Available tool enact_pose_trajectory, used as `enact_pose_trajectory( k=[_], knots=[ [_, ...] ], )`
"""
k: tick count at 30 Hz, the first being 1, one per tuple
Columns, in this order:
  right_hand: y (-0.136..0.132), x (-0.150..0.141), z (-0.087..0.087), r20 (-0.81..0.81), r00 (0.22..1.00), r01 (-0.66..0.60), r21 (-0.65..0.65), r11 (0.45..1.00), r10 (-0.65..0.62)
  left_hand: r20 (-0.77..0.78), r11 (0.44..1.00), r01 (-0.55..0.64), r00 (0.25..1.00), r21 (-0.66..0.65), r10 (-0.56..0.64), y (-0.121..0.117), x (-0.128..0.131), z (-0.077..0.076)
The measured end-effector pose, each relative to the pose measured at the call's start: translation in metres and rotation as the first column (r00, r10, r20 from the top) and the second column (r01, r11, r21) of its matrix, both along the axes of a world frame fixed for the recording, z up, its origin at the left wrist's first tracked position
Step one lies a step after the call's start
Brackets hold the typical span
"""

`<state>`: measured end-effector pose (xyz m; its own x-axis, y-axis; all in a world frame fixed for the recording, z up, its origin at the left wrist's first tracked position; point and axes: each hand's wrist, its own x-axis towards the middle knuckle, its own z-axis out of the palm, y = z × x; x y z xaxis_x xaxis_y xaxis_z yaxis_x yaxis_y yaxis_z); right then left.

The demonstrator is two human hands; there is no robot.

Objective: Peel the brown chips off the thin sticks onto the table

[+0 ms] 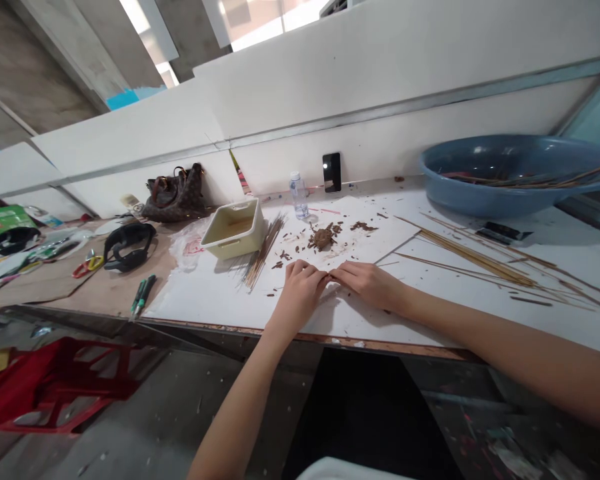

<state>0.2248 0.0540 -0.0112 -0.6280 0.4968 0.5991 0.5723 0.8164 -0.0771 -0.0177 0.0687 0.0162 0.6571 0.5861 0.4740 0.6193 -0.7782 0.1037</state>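
"What can we make out between our hands?"
"Only a sliver of something brown [329,275], where the fingertips of our left hand [301,288] and right hand [365,283] meet above the white tabletop [190,303]. The fingers on each are bent and close together, but they cover the piece, so we can't tell whether either hand pinches it."
"And the brown lump [323,239]?"
"We see it just beyond our hands, dark crumbs around it."
"Anything cut off?"
"The blue basin [480,199] runs past the right edge, its near wall partly hiding the sticks [565,181] inside."
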Motion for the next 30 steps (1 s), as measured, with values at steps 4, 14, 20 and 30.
enact_pose_trajectory(
  k=[4, 14, 20, 30],
  knots=[
    [0.003, -0.002, -0.004, -0.062, 0.997, 0.055, -0.02, 0.998, -0.056, -0.01, 0.997, -0.014, 1.0, 0.082, 0.015, -0.003, 0.002, -0.001],
    [-0.002, -0.004, 0.003, -0.146, 0.989, 0.035, -0.021, 0.999, -0.037, 0.12, 0.996, 0.028, 0.992, 0.08, -0.037, 0.001, 0.001, -0.002],
    [-0.004, -0.002, 0.004, -0.125, 0.991, 0.028, -0.053, 0.998, -0.035, 0.14, 0.994, 0.067, 0.987, 0.083, -0.078, 0.003, 0.0, -0.003],
    [0.0, -0.001, 0.004, 0.065, 0.997, 0.049, 0.048, 0.998, -0.052, 0.09, 0.994, 0.071, 0.993, 0.086, -0.079, 0.005, -0.007, -0.009]
  ],
)
